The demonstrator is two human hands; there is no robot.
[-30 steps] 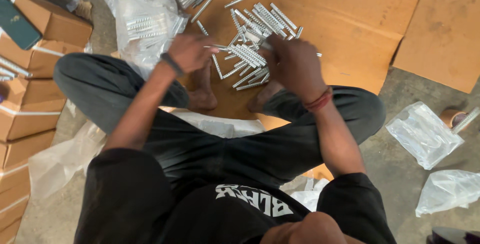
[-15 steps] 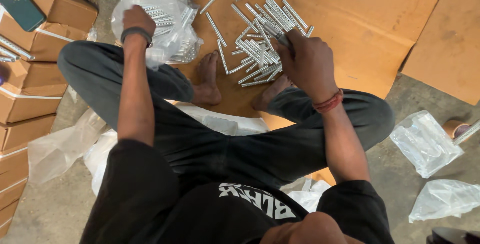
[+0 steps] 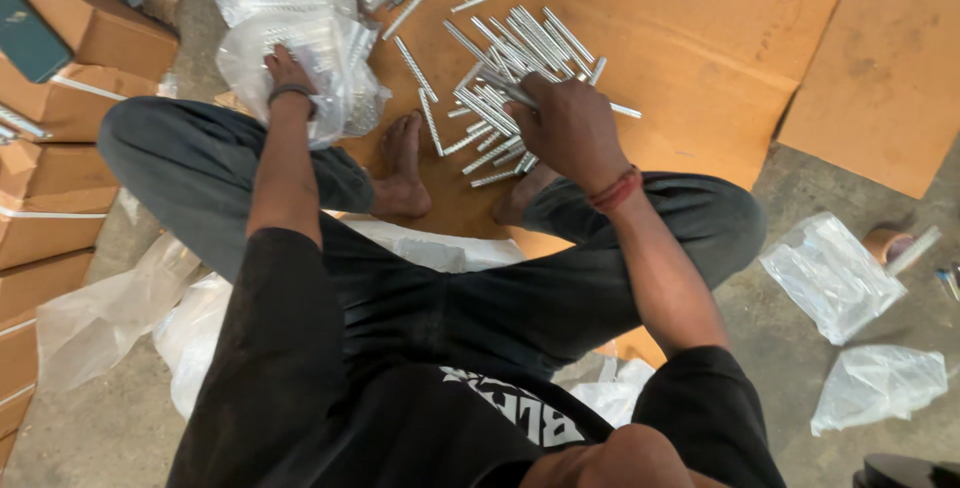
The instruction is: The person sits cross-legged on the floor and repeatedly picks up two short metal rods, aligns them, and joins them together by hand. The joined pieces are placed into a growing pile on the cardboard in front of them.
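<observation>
On the flat brown cardboard sheet spread over the floor, the right hand rests in a loose pile of short silvery threaded metal rods, its grip closed around several of them. Off to the left, the left hand presses into a clear plastic bag filled with more such rods, fingers curled on the plastic.

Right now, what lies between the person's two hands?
In the head view, between the left hand on the plastic bag and the right hand lie loose metal rods on cardboard.

Hands: 2 – left hand, right hand
Loose clear bags, right side: 2
Metal rods: dozens, can't count exactly
</observation>
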